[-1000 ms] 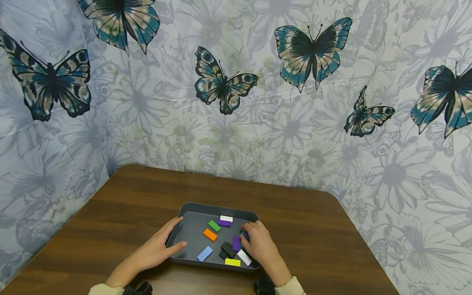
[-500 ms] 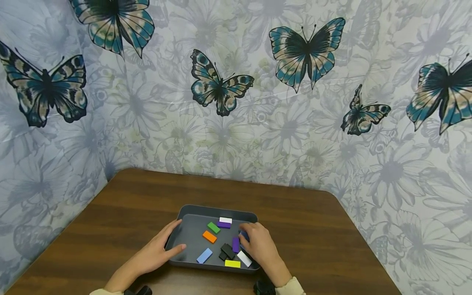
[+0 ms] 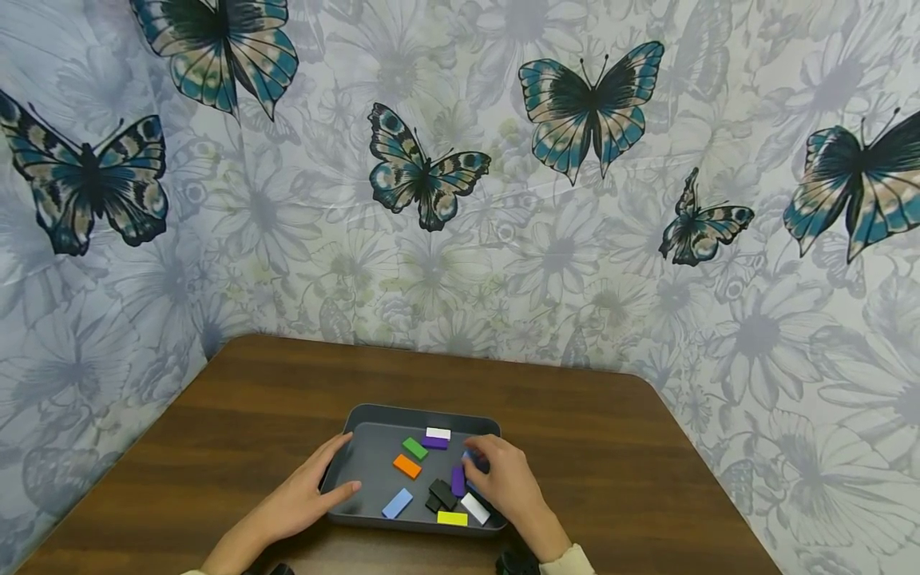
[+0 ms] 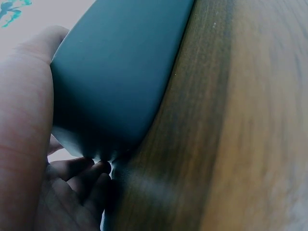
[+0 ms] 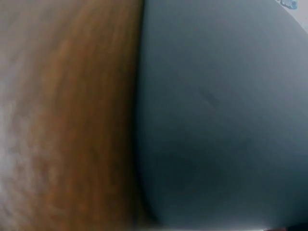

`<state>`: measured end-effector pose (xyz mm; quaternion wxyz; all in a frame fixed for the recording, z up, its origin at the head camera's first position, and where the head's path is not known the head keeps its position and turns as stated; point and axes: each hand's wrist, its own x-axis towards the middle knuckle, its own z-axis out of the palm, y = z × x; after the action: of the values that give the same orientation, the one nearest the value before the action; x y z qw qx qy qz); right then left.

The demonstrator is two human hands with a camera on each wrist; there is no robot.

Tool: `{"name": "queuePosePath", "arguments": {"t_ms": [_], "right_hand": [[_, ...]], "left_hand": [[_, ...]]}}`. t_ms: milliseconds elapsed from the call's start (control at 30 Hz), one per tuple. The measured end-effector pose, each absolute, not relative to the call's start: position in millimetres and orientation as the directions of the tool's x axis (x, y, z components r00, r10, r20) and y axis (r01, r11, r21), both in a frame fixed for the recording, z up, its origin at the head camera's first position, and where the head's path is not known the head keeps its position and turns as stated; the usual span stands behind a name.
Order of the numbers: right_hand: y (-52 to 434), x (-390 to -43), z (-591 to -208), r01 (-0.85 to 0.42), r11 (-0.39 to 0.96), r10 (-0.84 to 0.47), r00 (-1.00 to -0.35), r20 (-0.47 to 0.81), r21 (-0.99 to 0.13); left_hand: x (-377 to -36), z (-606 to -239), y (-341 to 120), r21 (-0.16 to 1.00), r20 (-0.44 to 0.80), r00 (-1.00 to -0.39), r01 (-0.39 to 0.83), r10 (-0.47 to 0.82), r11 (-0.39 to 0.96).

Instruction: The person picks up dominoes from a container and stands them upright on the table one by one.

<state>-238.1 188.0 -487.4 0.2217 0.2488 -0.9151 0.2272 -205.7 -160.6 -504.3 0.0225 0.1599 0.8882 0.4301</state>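
We see a blue block (image 3: 470, 458) in the right half of a shallow grey tray (image 3: 374, 419), mostly covered by the fingers of the right hand (image 3: 503, 479), which curl around it in a pinch; only a sliver of blue shows. Just beside it lie a purple block (image 3: 458, 480), black blocks (image 3: 440, 495), a white block (image 3: 474, 509) and a yellow block (image 3: 452, 518). Farther across the tray we find an orange block (image 3: 406, 465), a green block (image 3: 414, 448), a light blue block (image 3: 398, 503), and a second purple block (image 3: 434, 442) touching a second white one (image 3: 438, 434) near the far wall. The left hand (image 3: 305, 495) grips the tray's left wall, thumb over the rim, fingers under its corner (image 4: 82, 173). The tray sits on a brown wooden table (image 3: 611, 463), backed by a butterfly-printed cloth (image 3: 575, 120).
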Motion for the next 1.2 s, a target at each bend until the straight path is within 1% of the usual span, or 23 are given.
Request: {"name": "queuePosePath", "arguments": {"t_ms": [100, 167, 433, 667, 933, 1200], "right_hand": [[189.8, -238.4, -490.2, -0.605, 0.714, -0.339, -0.738, 0.583, -0.351], [190.7, -239.0, -491.5, -0.623, 0.688, -0.33, -0.726, 0.604, -0.373], [192.9, -240.7, -493.9, -0.647, 0.608, -0.308, -0.727, 0.613, -0.461], [193.9, -243.1, -494.2, -0.69, 0.565, -0.314, -0.687, 0.655, -0.452], [195.0, -242.7, -493.3, -0.699, 0.516, -0.307, -0.69, 0.656, -0.495], [194.9, -243.9, -495.5, -0.707, 0.464, -0.253, -0.683, 0.686, -0.533]], "left_hand": [[-206.0, -504.2, -160.6, 0.769, 0.099, -0.947, 0.268, 0.306, 0.58], [-206.0, -504.2, -160.6, 0.769, 0.1, -0.946, 0.27, 0.308, 0.579], [-204.2, -503.6, -160.7, 0.764, 0.098, -0.947, 0.268, 0.305, 0.587], [-204.1, -503.1, -160.7, 0.764, 0.1, -0.948, 0.268, 0.303, 0.586], [-205.0, -504.7, -161.2, 0.777, 0.097, -0.947, 0.265, 0.308, 0.571], [-206.5, -506.0, -160.9, 0.774, 0.111, -0.945, 0.277, 0.309, 0.569]]}}
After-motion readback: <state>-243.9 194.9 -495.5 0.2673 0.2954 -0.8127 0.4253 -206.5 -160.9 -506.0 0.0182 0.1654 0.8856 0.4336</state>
